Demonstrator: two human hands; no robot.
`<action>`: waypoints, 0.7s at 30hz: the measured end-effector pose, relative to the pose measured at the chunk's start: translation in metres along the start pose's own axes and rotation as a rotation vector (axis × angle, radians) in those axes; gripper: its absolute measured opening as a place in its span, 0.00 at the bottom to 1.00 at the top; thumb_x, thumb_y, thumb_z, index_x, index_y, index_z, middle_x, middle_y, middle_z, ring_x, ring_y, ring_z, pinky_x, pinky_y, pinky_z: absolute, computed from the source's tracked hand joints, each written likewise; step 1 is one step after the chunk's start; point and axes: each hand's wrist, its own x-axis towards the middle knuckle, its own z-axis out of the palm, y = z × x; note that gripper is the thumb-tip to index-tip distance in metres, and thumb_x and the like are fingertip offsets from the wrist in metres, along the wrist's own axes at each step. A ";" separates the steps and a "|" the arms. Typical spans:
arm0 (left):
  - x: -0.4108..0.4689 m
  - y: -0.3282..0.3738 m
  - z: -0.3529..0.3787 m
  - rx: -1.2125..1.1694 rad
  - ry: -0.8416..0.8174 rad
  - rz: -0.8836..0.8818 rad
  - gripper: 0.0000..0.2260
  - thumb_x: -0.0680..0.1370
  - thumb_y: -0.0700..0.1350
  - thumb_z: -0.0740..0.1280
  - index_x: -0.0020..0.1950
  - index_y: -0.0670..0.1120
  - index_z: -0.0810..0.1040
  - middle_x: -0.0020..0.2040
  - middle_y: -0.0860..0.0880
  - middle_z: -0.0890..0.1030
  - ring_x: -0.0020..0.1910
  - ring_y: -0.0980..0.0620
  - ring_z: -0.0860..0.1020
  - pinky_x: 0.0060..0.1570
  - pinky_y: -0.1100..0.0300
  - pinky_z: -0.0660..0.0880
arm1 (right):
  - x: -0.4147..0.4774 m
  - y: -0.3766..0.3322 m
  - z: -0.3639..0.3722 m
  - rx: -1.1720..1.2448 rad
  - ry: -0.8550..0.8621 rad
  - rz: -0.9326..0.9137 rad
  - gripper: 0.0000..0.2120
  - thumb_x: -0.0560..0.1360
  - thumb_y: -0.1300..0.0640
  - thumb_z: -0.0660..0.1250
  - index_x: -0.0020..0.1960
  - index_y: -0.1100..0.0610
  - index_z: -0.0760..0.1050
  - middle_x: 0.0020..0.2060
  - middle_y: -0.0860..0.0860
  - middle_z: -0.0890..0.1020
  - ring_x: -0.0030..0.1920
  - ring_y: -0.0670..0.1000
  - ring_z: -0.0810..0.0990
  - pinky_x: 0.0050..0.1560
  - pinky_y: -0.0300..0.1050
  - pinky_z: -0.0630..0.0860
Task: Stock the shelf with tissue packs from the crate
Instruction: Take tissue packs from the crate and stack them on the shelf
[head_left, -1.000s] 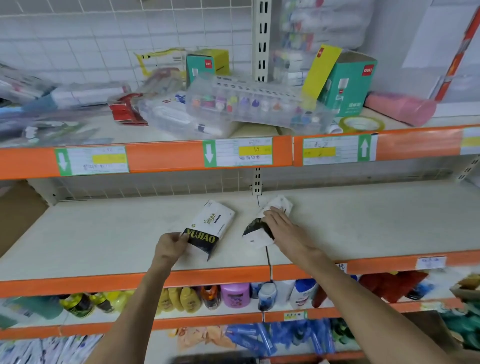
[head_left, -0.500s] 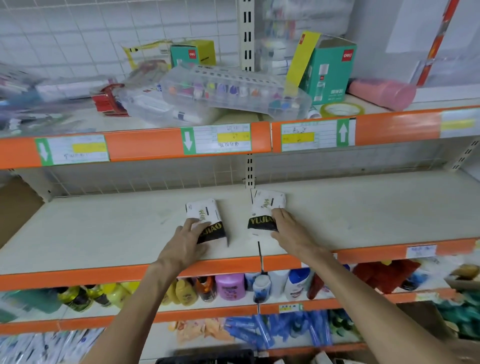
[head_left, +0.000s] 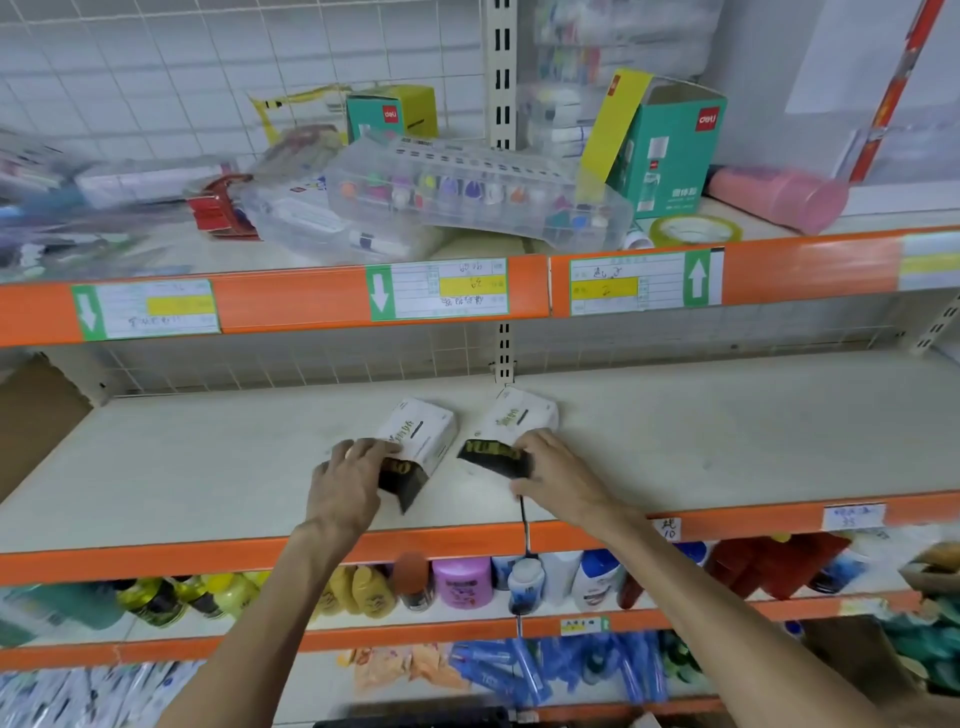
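Two white-and-black tissue packs lie side by side on the cream middle shelf (head_left: 727, 431), near its centre seam. My left hand (head_left: 348, 483) grips the near black end of the left tissue pack (head_left: 421, 434). My right hand (head_left: 556, 478) rests on the near end of the right tissue pack (head_left: 511, 421), fingers over its black band. Both packs point away from me toward the wire back wall. The crate is out of view.
The upper shelf holds a clear organiser box (head_left: 467, 192), green cartons (head_left: 670, 150), a tape roll (head_left: 693, 231) and a pink cylinder (head_left: 779, 195). Orange shelf rails (head_left: 291, 299) carry price labels. Bottles (head_left: 462, 582) fill the shelf below.
Both packs came down from a tilted hold onto the shelf and slid further back. My hands followed them, and the view shifted slightly.
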 end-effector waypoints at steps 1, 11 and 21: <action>0.002 -0.003 -0.002 -0.010 0.012 -0.043 0.26 0.76 0.35 0.59 0.71 0.56 0.67 0.70 0.54 0.68 0.70 0.47 0.62 0.62 0.49 0.68 | 0.002 -0.004 0.004 0.059 -0.038 -0.025 0.22 0.74 0.53 0.71 0.65 0.51 0.69 0.63 0.46 0.72 0.62 0.46 0.72 0.55 0.42 0.72; 0.001 -0.024 0.011 -0.161 0.098 -0.158 0.19 0.76 0.35 0.64 0.65 0.50 0.70 0.60 0.52 0.72 0.59 0.48 0.69 0.41 0.50 0.78 | 0.041 0.015 -0.007 -0.257 -0.037 -0.107 0.27 0.75 0.47 0.67 0.72 0.46 0.65 0.74 0.46 0.62 0.73 0.53 0.57 0.72 0.54 0.59; 0.015 -0.068 0.014 -0.229 0.121 -0.191 0.21 0.72 0.31 0.62 0.63 0.47 0.73 0.58 0.46 0.77 0.55 0.42 0.75 0.44 0.48 0.77 | 0.050 0.003 0.014 -0.383 0.125 0.001 0.25 0.76 0.40 0.64 0.68 0.49 0.67 0.62 0.52 0.69 0.59 0.55 0.65 0.57 0.48 0.70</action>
